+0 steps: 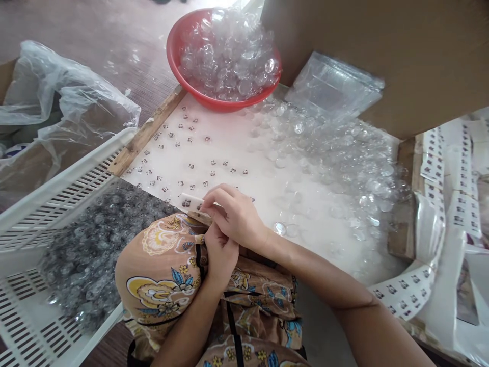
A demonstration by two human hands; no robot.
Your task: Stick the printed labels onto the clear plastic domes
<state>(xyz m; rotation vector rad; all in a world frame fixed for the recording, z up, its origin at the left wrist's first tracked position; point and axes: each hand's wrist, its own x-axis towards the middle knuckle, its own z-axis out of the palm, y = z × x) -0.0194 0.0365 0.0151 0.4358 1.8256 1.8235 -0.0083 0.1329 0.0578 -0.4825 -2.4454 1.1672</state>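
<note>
A short white strip (186, 201) printed with small dark figures sticks out to the left from the fingers of my right hand (239, 216). Those fingers are pinched together on it. Just below, my left hand (221, 255) is closed, its fingertips hidden under the right hand, so what it holds cannot be made out. Both hands meet above my patterned clothing, at the near edge of a white board (237, 137). Small printed figures dot the board's left part; clear round pieces (359, 163) are heaped on its right.
A red bowl (225, 105) of clear pieces stands at the back. At left, a white slotted crate (76, 188) holds many dark-printed pieces. Clear bags (332, 89) lean against cardboard (382, 46). Printed strips (407, 293) hang at right. Wooden rails (145, 132) edge the board.
</note>
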